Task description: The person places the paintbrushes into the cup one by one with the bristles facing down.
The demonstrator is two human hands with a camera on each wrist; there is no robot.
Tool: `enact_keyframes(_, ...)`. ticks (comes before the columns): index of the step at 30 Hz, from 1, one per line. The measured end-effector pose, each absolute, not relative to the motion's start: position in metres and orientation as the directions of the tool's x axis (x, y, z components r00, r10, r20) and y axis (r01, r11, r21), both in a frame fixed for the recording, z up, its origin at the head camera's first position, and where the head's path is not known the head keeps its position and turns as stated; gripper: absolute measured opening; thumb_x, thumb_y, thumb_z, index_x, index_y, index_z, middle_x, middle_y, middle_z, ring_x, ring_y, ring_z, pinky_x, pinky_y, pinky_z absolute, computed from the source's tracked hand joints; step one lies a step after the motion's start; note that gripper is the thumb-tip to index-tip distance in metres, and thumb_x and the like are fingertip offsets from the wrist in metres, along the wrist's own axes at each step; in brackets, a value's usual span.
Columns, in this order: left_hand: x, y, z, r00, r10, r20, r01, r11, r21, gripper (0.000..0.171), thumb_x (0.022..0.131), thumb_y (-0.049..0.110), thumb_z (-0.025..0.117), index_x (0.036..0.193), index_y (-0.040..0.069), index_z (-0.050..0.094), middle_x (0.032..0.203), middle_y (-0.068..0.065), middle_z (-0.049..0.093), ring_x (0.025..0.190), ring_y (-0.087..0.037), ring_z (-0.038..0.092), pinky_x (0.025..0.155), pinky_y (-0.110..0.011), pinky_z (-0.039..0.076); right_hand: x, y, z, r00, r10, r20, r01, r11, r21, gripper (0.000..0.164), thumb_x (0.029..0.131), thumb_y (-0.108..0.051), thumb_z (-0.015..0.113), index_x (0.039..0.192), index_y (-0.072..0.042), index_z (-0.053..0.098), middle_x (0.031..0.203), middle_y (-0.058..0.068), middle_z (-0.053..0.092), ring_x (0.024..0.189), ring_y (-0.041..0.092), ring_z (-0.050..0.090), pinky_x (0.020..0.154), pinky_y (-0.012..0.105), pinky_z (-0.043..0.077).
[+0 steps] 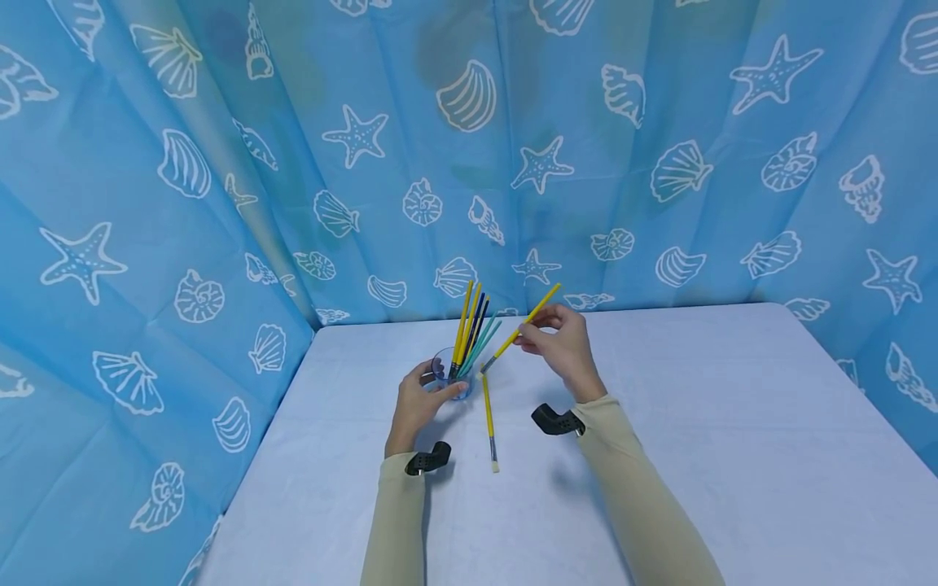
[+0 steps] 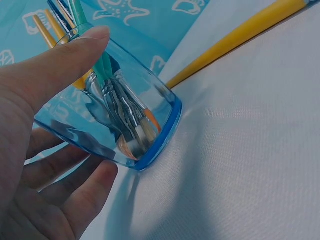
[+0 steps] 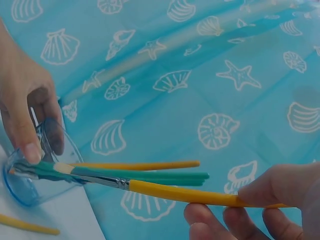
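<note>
My left hand point(image 1: 419, 407) grips a clear blue-tinted cup point(image 2: 145, 75), thumb on the near side and fingers behind it. Inside the cup several paintbrushes with yellow, dark blue and green handles point(image 1: 485, 346) stand bristles down, leaning in different directions. Between thumb and fingers my right hand point(image 1: 563, 346) pinches a yellow paintbrush point(image 3: 175, 193) by its handle. Its pale bristles point down and left, near the cup's rim in the head view. A second yellow paintbrush point(image 1: 489, 415) lies on the table beside the cup, bristles toward me.
A white cloth covers the table point(image 1: 703, 423). Blue curtains point(image 1: 542, 98) with white shell and starfish prints hang behind it and along the left. Black wrist mounts point(image 1: 558, 420) sit on both sleeves.
</note>
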State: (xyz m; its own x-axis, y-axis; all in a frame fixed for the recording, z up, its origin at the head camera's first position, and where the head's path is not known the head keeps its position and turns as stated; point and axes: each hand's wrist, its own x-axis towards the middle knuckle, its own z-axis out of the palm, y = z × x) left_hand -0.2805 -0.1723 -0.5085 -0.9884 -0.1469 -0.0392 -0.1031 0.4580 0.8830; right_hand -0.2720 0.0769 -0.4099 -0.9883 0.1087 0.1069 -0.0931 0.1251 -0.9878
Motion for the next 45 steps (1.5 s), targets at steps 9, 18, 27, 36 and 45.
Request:
enact_keyframes(9, -0.280, -0.172, -0.507, -0.987, -0.149, -0.055, -0.118, 0.455, 0.883, 0.082, 0.080, 0.040, 0.090, 0.149, 0.012, 0.054, 0.147, -0.017, 0.059, 0.131, -0.034, 0.062, 0.113, -0.052, 0.054, -0.277, 0.060, -0.407, -0.984, 0.105, 0.145, -0.137, 0.080, -0.987, 0.027, 0.096, -0.010, 0.071, 0.117, 0.001, 0.060, 0.110, 0.021, 0.067, 0.090, 0.027, 0.079, 0.079, 0.028, 0.067)
enact_keyframes(18, -0.281, -0.172, -0.507, -0.987, -0.153, -0.056, -0.122, 0.464, 0.878, 0.083, 0.080, 0.040, 0.089, 0.149, 0.013, 0.054, 0.147, -0.017, 0.059, 0.131, -0.035, 0.062, 0.112, -0.053, 0.054, -0.281, 0.040, -0.407, -0.980, 0.103, 0.172, -0.160, 0.110, -0.981, 0.024, 0.095, -0.009, 0.071, 0.115, 0.000, 0.061, 0.109, 0.020, 0.069, 0.088, 0.025, 0.079, 0.079, 0.029, 0.067)
enact_keyframes(27, -0.280, -0.171, -0.507, -0.986, -0.157, -0.051, -0.120, 0.469, 0.875, 0.084, 0.080, 0.041, 0.089, 0.150, 0.012, 0.053, 0.147, -0.017, 0.058, 0.131, -0.035, 0.062, 0.113, -0.054, 0.053, -0.281, 0.025, -0.416, -0.980, 0.089, 0.176, -0.157, 0.187, -0.970, 0.024, 0.094, -0.011, 0.071, 0.115, -0.003, 0.061, 0.109, 0.017, 0.072, 0.088, 0.023, 0.077, 0.079, 0.028, 0.067)
enact_keyframes(36, -0.281, -0.171, -0.508, -0.986, -0.156, -0.051, -0.121, 0.482, 0.868, 0.089, 0.078, 0.047, 0.090, 0.151, 0.012, 0.052, 0.148, -0.018, 0.058, 0.129, -0.035, 0.064, 0.112, -0.052, 0.054, -0.278, 0.020, -0.419, -0.982, 0.074, 0.171, -0.147, 0.259, -0.955, 0.023, 0.095, -0.013, 0.070, 0.115, -0.005, 0.063, 0.108, 0.015, 0.072, 0.084, 0.021, 0.076, 0.079, 0.029, 0.067)
enact_keyframes(45, -0.281, -0.172, -0.508, -0.986, -0.158, -0.053, -0.123, 0.473, 0.872, 0.086, 0.079, 0.045, 0.090, 0.150, 0.013, 0.053, 0.148, -0.017, 0.058, 0.131, -0.035, 0.062, 0.113, -0.052, 0.054, -0.277, 0.019, -0.420, -0.984, 0.049, 0.172, -0.152, 0.273, -0.950, 0.024, 0.094, -0.015, 0.073, 0.113, -0.005, 0.063, 0.107, 0.014, 0.072, 0.083, 0.019, 0.075, 0.077, 0.027, 0.067)
